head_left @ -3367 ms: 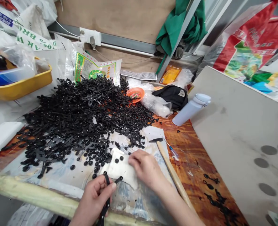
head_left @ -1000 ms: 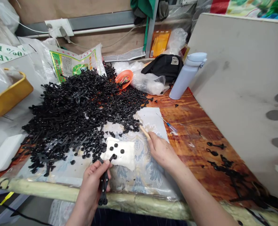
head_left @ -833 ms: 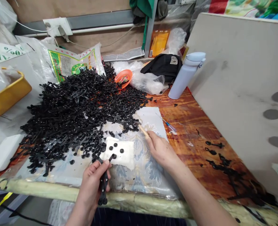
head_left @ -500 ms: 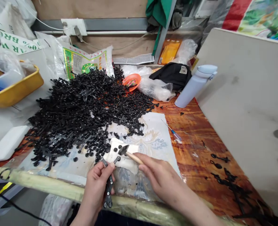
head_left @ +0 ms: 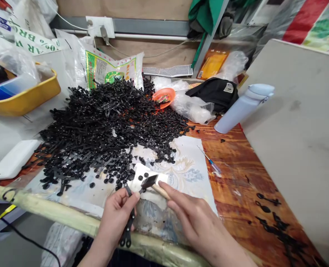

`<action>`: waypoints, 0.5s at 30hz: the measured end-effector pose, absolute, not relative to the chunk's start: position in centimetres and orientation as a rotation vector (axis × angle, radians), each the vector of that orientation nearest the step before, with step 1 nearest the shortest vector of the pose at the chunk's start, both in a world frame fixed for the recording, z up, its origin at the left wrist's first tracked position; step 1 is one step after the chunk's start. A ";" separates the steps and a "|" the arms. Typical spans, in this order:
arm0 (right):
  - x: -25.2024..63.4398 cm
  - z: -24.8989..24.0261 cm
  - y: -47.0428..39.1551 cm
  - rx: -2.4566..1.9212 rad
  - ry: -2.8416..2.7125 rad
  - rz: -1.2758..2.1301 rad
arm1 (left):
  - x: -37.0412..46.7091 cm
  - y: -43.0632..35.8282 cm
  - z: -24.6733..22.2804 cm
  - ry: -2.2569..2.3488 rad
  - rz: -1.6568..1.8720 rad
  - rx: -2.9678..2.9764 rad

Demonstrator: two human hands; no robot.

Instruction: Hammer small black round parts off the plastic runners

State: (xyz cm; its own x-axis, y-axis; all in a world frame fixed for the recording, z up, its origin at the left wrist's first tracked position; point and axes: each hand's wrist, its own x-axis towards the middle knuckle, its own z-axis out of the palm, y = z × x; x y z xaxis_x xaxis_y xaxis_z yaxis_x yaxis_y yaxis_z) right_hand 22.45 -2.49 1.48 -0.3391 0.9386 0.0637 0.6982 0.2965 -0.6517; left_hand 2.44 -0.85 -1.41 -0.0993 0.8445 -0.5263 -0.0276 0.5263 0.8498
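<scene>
My left hand (head_left: 118,213) pinches a black jointed plastic strip (head_left: 127,235) with round ends, which hangs below the fingers. Between the fingers of my right hand (head_left: 193,207) is a small wooden-handled tool (head_left: 161,191) with a flat dark head. That head lies over the strip's upper right end, close to my left thumb, and partly hides it. Beneath sits a folded white cloth (head_left: 138,171) bearing a few small black round pieces (head_left: 140,178). Whether the head touches the strip I cannot tell.
A big heap of black plastic parts (head_left: 105,122) covers the table's left and middle. At the right are a screwdriver (head_left: 210,160), a pale blue bottle (head_left: 242,109) and more black parts (head_left: 278,230). An orange bowl (head_left: 168,92) sits behind.
The view has shifted, so the scene sits farther right. The tool's dark head has come down over the strip's right end, which was uncovered before. Both hands keep their holds.
</scene>
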 end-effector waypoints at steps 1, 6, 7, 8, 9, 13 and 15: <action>22.4 1.6 -2.6 -1.431 -2.090 0.717 | 2.4 -0.8 -1.4 1.495 0.851 0.745; 22.1 0.9 -2.8 -1.487 -2.164 0.712 | 2.0 -0.6 -1.8 1.474 0.828 0.755; 22.1 0.8 -2.8 -1.513 -2.195 0.737 | 1.9 -0.6 -1.9 1.471 0.823 0.760; 22.0 0.9 -2.8 -1.526 -2.196 0.757 | 1.8 -0.6 -2.0 1.469 0.817 0.765; 22.1 1.0 -2.8 -1.513 -2.171 0.763 | 1.8 -0.5 -2.1 1.470 0.812 0.768; 21.8 1.3 -3.0 -1.499 -2.080 0.743 | 1.9 -0.4 -2.0 1.461 0.806 0.769; 21.5 1.0 -3.1 -1.557 -2.133 0.780 | 1.8 -0.3 -2.0 1.466 0.795 0.772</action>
State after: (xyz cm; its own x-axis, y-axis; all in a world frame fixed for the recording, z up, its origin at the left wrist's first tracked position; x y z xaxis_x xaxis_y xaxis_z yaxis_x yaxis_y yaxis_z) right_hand 21.54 -3.08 1.00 -0.3099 0.9507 -0.0150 0.7361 0.2299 -0.6366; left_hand 1.83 -0.30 -1.96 -0.0410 0.8405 -0.5402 0.0064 0.5409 0.8411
